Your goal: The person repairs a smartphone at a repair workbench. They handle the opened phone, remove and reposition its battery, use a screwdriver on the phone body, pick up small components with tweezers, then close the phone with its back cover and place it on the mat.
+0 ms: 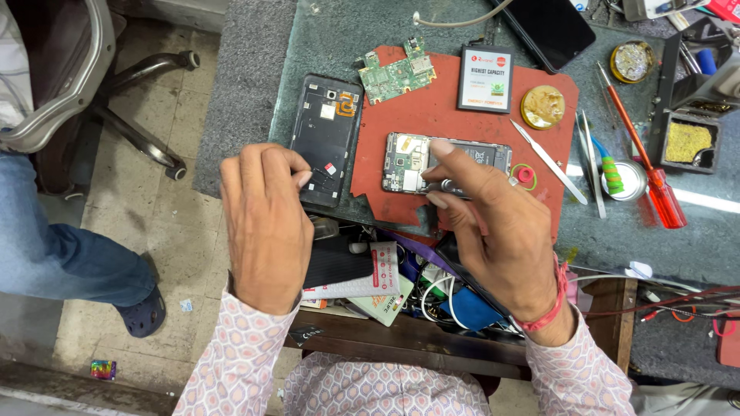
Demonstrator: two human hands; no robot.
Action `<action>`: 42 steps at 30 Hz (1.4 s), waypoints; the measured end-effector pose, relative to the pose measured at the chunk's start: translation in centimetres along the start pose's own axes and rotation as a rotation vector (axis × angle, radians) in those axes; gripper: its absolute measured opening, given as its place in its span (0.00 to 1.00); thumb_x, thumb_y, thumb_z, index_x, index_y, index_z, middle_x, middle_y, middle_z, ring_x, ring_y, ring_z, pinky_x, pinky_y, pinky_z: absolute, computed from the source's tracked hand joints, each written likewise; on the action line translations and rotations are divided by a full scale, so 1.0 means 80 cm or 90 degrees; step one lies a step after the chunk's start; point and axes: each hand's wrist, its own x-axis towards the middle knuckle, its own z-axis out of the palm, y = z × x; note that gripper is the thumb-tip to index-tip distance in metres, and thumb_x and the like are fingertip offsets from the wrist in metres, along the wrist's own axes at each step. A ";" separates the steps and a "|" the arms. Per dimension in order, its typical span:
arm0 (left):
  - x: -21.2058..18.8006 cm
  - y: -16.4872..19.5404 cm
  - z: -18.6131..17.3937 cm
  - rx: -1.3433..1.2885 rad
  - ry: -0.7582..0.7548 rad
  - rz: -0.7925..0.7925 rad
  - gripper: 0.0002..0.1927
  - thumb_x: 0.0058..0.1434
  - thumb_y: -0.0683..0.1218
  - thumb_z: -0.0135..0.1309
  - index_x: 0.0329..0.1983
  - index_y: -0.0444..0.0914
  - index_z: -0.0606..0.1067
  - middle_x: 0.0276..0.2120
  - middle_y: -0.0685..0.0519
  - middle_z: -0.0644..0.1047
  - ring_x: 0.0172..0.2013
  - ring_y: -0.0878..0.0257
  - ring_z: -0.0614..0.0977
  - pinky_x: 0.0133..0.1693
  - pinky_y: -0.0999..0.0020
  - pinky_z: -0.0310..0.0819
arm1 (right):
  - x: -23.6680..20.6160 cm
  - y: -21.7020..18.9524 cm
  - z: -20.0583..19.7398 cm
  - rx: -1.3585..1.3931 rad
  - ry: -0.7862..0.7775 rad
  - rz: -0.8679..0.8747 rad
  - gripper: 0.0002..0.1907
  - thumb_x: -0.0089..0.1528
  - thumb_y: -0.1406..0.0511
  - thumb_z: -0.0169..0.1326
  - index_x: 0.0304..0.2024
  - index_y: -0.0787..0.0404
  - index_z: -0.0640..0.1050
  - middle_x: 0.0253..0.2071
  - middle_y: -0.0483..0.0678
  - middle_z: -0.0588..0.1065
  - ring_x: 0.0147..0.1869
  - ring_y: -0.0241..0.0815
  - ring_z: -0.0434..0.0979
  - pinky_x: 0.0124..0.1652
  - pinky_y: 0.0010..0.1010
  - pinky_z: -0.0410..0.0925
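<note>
Cluttered repair bench (254,92), red mat (462,131), right hand (493,223) pinching small metal tool (451,186) over opened phone (432,163), left hand (266,219) curled, grip unclear, tiled floor (146,208)

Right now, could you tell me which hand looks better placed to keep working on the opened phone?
Probably the right hand: it is over the opened phone, fingertips touching it. The left hand sits closed beside the back cover.

sleeves (231,362): long, pale pink, small repeating oval print, cuffs at both wrists | shirt front (378,389): same print | right wrist: red thread band (556,304), wound several times | hands: bare, no rings seen
</note>
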 end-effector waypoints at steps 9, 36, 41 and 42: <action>-0.005 0.030 0.024 -0.269 0.022 0.072 0.10 0.70 0.39 0.57 0.49 0.33 0.70 0.43 0.48 0.78 0.44 0.53 0.81 0.45 0.59 0.77 | -0.021 0.016 0.007 0.268 0.166 0.148 0.26 0.77 0.76 0.50 0.73 0.62 0.55 0.51 0.58 0.79 0.54 0.46 0.85 0.53 0.32 0.79; -0.018 0.031 0.035 -0.232 0.057 0.362 0.23 0.69 0.36 0.61 0.61 0.38 0.63 0.50 0.46 0.78 0.49 0.51 0.83 0.48 0.59 0.82 | -0.038 0.006 0.009 0.316 0.165 0.093 0.27 0.73 0.76 0.51 0.70 0.63 0.55 0.50 0.62 0.76 0.53 0.50 0.84 0.49 0.37 0.79; -0.016 0.032 0.036 -0.252 0.054 0.342 0.25 0.68 0.36 0.63 0.61 0.38 0.63 0.50 0.46 0.78 0.49 0.52 0.83 0.47 0.60 0.82 | -0.030 0.012 0.007 0.214 0.175 0.019 0.29 0.68 0.79 0.57 0.66 0.66 0.60 0.46 0.61 0.76 0.51 0.48 0.84 0.47 0.34 0.79; -0.014 0.033 0.039 -0.263 0.053 0.333 0.25 0.67 0.36 0.63 0.61 0.38 0.63 0.50 0.46 0.78 0.49 0.52 0.83 0.47 0.61 0.82 | -0.029 0.013 0.006 0.196 0.172 0.006 0.29 0.68 0.79 0.58 0.66 0.66 0.60 0.46 0.61 0.77 0.50 0.47 0.84 0.47 0.33 0.78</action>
